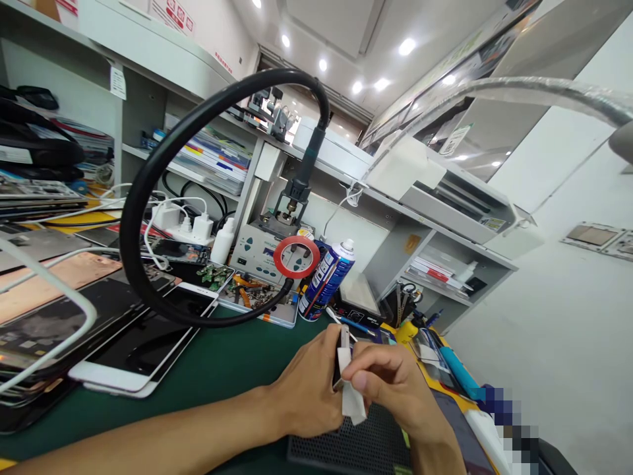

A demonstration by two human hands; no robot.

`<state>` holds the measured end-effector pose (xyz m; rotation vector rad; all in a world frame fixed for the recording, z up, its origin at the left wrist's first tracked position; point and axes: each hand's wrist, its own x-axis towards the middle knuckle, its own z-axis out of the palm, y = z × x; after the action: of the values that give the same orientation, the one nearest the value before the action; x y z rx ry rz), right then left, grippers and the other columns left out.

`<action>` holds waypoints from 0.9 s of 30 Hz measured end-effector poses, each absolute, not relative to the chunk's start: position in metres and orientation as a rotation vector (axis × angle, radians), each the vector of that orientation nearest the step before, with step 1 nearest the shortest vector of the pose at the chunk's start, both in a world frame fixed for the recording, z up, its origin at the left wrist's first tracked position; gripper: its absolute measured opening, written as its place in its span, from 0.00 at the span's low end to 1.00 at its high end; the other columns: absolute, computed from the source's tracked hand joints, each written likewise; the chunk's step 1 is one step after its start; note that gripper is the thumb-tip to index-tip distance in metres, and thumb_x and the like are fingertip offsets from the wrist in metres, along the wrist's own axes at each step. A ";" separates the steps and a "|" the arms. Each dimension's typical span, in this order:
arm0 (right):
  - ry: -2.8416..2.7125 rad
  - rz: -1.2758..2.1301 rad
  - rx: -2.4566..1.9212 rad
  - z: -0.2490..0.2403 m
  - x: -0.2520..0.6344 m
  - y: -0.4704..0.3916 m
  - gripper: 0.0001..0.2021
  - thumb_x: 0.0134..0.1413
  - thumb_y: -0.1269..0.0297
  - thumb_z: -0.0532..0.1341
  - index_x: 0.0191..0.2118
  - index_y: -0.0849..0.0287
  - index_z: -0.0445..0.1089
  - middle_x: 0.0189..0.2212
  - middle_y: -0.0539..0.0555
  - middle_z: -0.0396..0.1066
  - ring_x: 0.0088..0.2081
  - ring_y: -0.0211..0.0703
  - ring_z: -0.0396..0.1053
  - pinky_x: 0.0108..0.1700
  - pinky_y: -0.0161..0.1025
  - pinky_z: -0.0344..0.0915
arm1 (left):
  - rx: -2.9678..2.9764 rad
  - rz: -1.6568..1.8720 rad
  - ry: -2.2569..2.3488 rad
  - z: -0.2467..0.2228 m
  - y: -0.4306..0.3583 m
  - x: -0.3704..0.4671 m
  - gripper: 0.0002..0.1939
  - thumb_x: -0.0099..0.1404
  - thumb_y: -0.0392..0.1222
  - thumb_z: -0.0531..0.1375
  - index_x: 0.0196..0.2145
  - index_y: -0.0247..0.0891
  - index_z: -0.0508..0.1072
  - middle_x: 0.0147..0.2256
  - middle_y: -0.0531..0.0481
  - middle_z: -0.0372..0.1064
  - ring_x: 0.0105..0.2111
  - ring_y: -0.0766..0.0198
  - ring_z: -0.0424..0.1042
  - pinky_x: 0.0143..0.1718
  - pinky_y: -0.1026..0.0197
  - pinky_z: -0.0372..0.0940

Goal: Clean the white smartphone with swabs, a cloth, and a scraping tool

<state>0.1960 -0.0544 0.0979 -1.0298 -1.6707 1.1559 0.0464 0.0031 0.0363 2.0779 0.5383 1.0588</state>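
Observation:
My left hand [312, 386] is closed around a slim phone [345, 338], held up edge-on with its silver side toward me and a dark face to the left. Most of the phone is hidden by my fingers. My right hand [393, 379] pinches a white piece of tissue or paper [353, 404] between thumb and forefinger. This white piece lies against the phone's edge, and its lower end hangs down between my hands. Under them is a black perforated pad [346, 452] on the green mat [237, 369].
White-fronted phones [148, 343] lie at left beside stacked device parts. A black cable [131, 191] loops above the mat. Behind stand a parts tray [281, 313], a blue spray can [326, 280], a red tape roll [316, 257] and a grey control box [254, 254].

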 end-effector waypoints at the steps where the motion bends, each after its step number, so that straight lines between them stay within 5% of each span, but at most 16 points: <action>1: -1.676 1.137 -1.039 0.098 0.195 -0.055 0.07 0.54 0.63 0.65 0.35 0.58 0.79 0.28 0.53 0.69 0.22 0.32 0.66 0.23 0.29 0.64 | 2.071 1.069 0.535 0.035 0.003 0.047 0.18 0.53 0.40 0.61 0.37 0.42 0.55 0.33 0.53 0.62 0.29 0.64 0.62 0.29 0.62 0.56; 20: -1.444 1.038 -1.128 0.089 0.186 -0.041 0.12 0.52 0.57 0.66 0.38 0.59 0.69 0.22 0.47 0.65 0.20 0.33 0.58 0.24 0.32 0.57 | 2.083 1.095 0.572 0.035 0.000 0.049 0.11 0.59 0.36 0.55 0.38 0.42 0.55 0.34 0.51 0.62 0.31 0.62 0.63 0.29 0.61 0.54; 27: -1.459 0.995 -1.089 0.086 0.189 -0.043 0.09 0.51 0.60 0.67 0.30 0.60 0.69 0.22 0.48 0.65 0.21 0.32 0.59 0.24 0.31 0.56 | 2.084 1.122 0.556 0.040 0.000 0.048 0.12 0.57 0.36 0.55 0.36 0.42 0.53 0.33 0.52 0.61 0.30 0.63 0.61 0.28 0.62 0.53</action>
<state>0.1893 -0.0433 0.0860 -1.0889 -1.4591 0.9952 0.0479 -0.0005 0.0401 2.0838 0.5560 1.1218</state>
